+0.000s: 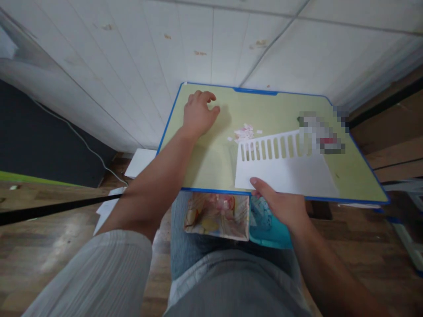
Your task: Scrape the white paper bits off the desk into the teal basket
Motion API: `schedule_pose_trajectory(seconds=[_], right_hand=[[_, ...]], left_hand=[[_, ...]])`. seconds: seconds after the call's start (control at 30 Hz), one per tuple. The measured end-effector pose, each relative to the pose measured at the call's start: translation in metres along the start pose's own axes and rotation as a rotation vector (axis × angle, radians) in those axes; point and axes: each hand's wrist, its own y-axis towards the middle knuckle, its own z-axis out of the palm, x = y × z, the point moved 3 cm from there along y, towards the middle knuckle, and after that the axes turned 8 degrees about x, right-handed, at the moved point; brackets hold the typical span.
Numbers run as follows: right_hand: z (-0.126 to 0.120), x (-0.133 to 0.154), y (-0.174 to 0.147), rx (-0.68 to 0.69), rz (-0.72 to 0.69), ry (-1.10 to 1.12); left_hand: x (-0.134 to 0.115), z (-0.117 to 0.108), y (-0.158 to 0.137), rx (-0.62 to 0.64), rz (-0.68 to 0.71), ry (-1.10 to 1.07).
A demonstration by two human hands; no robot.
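Note:
My left hand (201,112) hovers over the left part of the yellow-green table (211,169) with a blue rim. Its fingers are curved, the thumb stands apart, and nothing is in it. At the front edge, my right hand (282,204) has its thumb on a white sheet with a row of cut-out slots (277,171); the other fingers are mostly hidden below. This sheet lies on the right half of the table. Just behind its left corner sits a small heap of white and pinkish paper scraps (244,132), with a few loose bits around.
A blurred-out object (322,132) lies at the table's right. Below the front edge are a patterned open box (216,215) and a turquoise container (271,231) by my lap. A white panelled wall (194,39) with a cable rises behind. White sheets (140,162) lie at lower left.

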Motion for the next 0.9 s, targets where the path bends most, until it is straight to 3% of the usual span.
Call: schedule_pose_trajectory(seconds=[0.13, 0.43, 0.6, 0.73, 0.83, 0.9], right_hand=[[-0.004, 0.001, 0.004, -0.055, 0.048, 0.008], [0.013, 0.007, 0.014, 0.010, -0.101, 0.164], [0.016, 0.008, 0.015, 0.047, -0.142, 0.210], [0.014, 0.007, 0.016, 0.049, -0.137, 0.219], [0.014, 0.008, 0.016, 0.026, -0.132, 0.213], [0.014, 0.010, 0.014, -0.004, -0.117, 0.222]], left_hand=[[0.011, 0.005, 0.014, 0.043, -0.046, -0.040], [0.015, 0.010, 0.005, -0.039, -0.045, -0.090], [0.000, -0.002, 0.000, -0.060, -0.013, -0.056], [-0.017, -0.019, -0.007, -0.048, 0.001, -0.151], [-0.034, -0.034, -0.024, 0.047, 0.013, -0.304], [-0.052, -0.042, -0.042, 0.174, 0.050, -0.425]])
